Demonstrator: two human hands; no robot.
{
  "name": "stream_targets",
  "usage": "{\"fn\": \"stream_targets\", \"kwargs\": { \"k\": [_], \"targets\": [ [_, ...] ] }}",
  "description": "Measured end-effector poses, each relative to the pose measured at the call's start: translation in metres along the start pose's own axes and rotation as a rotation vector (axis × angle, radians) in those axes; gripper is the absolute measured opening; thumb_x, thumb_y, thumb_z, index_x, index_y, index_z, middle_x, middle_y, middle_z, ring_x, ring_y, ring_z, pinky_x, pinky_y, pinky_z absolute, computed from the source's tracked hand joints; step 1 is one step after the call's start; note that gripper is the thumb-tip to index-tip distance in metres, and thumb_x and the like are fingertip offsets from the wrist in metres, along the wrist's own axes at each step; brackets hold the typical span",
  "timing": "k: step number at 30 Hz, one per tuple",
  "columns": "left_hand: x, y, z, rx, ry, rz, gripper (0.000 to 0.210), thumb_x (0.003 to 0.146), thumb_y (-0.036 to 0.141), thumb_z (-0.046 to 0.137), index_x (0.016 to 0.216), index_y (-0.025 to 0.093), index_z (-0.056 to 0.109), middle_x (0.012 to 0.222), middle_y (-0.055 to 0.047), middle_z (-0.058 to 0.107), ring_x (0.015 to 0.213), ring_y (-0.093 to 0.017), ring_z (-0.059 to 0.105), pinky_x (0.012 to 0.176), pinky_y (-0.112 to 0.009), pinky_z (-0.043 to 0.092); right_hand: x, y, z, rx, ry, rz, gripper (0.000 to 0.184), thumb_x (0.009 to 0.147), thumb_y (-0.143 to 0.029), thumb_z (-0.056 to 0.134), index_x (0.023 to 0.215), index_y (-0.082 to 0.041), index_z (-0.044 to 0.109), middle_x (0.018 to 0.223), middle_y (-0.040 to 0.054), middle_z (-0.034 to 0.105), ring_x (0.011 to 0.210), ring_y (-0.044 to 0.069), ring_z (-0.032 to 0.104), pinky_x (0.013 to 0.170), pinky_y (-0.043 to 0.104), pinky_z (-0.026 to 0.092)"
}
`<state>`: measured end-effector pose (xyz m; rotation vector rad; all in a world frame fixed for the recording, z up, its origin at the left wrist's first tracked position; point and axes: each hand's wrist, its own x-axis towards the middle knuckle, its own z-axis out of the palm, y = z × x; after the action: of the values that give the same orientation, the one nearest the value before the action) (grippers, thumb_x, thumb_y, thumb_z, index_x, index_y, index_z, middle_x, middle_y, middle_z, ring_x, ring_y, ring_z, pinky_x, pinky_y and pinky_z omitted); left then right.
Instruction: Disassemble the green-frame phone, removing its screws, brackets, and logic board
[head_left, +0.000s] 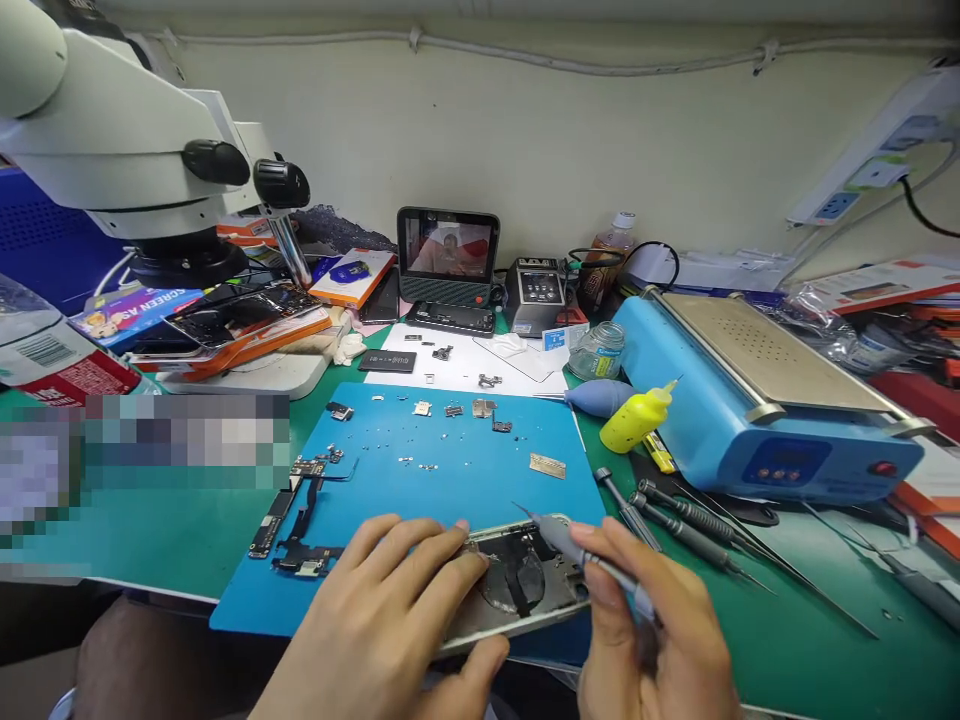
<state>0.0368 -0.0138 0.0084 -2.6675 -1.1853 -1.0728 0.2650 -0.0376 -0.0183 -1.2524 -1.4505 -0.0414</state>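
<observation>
My left hand (397, 590) is closed over the left end of an opened phone housing (561, 590), pressing it with the thumb along the near edge. The housing shows a bare metal inside with a round dark coil area and black flex strips. My right hand (652, 620) grips a grey-handled tool with a thin pointed tip (559, 535), which lies over the housing's far right part. Whether the tip touches it I cannot tell. Under the housing is a blue mat (435, 500). A phone logic board (274, 515) and a charging-port flex cable (304, 555) lie left of my left hand.
Small phone parts (484, 408) and screws lie across the mat. Screwdrivers (694, 520) and tweezers (817, 590) are at right, beside a blue heating plate machine (780, 420) and yellow bottle (634, 420). A battery (388, 361) lies behind. A microscope (150, 150) overhangs the left.
</observation>
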Motion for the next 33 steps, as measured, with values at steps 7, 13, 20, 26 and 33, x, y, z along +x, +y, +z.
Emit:
{"fn": "stream_targets", "kwargs": {
  "k": [7,13,20,26,33],
  "targets": [
    [-0.003,-0.009,0.008,-0.087,0.096,-0.018,0.044,0.122,0.058,0.058,0.120,0.023,0.085,0.120,-0.002,0.093,0.101,-0.023,0.088,0.084,-0.037,0.065,-0.004,0.007,-0.007,-0.064,-0.086,-0.104,0.024,0.107,-0.022,0.078,0.129,-0.030,0.084,0.114,0.0066,0.087,0.101,0.030,0.090,0.085,0.044,0.079],
    [-0.012,-0.010,0.014,-0.098,0.090,-0.030,0.048,0.119,0.064,0.060,0.124,0.023,0.086,0.122,-0.006,0.092,0.103,-0.026,0.088,0.086,-0.038,0.068,-0.011,-0.002,0.001,-0.071,-0.047,-0.126,0.022,0.110,-0.018,0.073,0.129,-0.027,0.081,0.112,0.0060,0.084,0.104,0.027,0.088,0.089,0.045,0.079],
    [-0.014,-0.012,0.016,-0.122,0.072,-0.066,0.047,0.117,0.065,0.062,0.126,0.025,0.085,0.123,-0.003,0.092,0.106,-0.026,0.087,0.088,-0.038,0.067,-0.008,-0.006,0.004,-0.095,-0.067,-0.148,0.030,0.109,-0.008,0.070,0.131,-0.025,0.079,0.113,0.0044,0.081,0.109,0.022,0.086,0.098,0.039,0.077],
    [-0.019,-0.012,0.018,-0.149,0.027,-0.079,0.046,0.115,0.064,0.067,0.133,0.025,0.084,0.128,-0.007,0.090,0.113,-0.028,0.086,0.092,-0.039,0.069,-0.009,-0.012,0.010,-0.110,-0.029,-0.123,0.030,0.107,-0.009,0.073,0.128,-0.029,0.081,0.113,0.0055,0.082,0.104,0.028,0.086,0.090,0.048,0.077],
    [-0.006,-0.008,0.015,-0.120,0.138,-0.087,0.051,0.119,0.065,0.057,0.116,0.024,0.088,0.113,-0.002,0.093,0.099,-0.023,0.087,0.084,-0.036,0.065,0.002,-0.008,0.006,-0.213,-0.105,-0.380,0.034,0.099,-0.002,0.078,0.125,-0.024,0.083,0.114,0.0050,0.078,0.110,0.023,0.080,0.099,0.039,0.072]
  ]
}}
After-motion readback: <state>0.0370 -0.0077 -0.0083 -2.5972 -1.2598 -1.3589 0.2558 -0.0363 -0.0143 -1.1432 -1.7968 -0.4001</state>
